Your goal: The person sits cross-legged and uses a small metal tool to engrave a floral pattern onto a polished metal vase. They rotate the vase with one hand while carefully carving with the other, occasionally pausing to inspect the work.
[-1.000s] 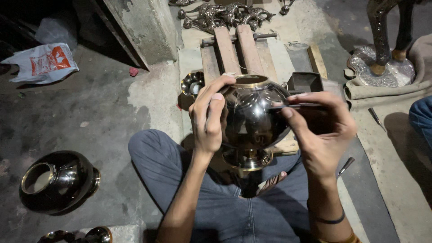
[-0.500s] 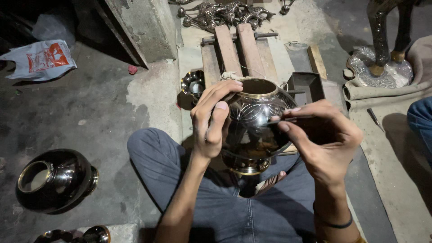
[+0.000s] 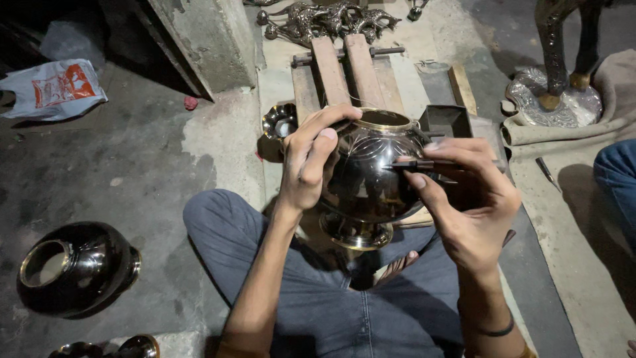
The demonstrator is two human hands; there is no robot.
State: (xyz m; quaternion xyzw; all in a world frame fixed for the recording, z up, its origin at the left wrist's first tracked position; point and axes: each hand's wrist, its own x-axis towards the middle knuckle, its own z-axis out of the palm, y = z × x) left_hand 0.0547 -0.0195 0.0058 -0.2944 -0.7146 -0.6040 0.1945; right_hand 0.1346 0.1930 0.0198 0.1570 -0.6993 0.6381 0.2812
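Note:
A round dark polished metal pot (image 3: pixel 371 179) with a brass rim and foot rests tilted over my crossed legs. My left hand (image 3: pixel 310 159) grips its left side, thumb over the rim. My right hand (image 3: pixel 467 199) pinches a thin dark engraving tool (image 3: pixel 417 164) whose tip touches the pot's upper right surface, where fine engraved lines show.
A second dark pot (image 3: pixel 73 265) lies on its side at the lower left. Wooden slats (image 3: pixel 338 66) and a small dark box (image 3: pixel 445 120) lie beyond the pot. A plastic bag (image 3: pixel 56 89) lies far left. A metal statue base (image 3: pixel 553 106) stands at the right, beside another person's knee (image 3: pixel 616 185).
The pot has turned slightly in my left hand, and my right hand has shifted the tool along its upper surface. The view has shifted a little.

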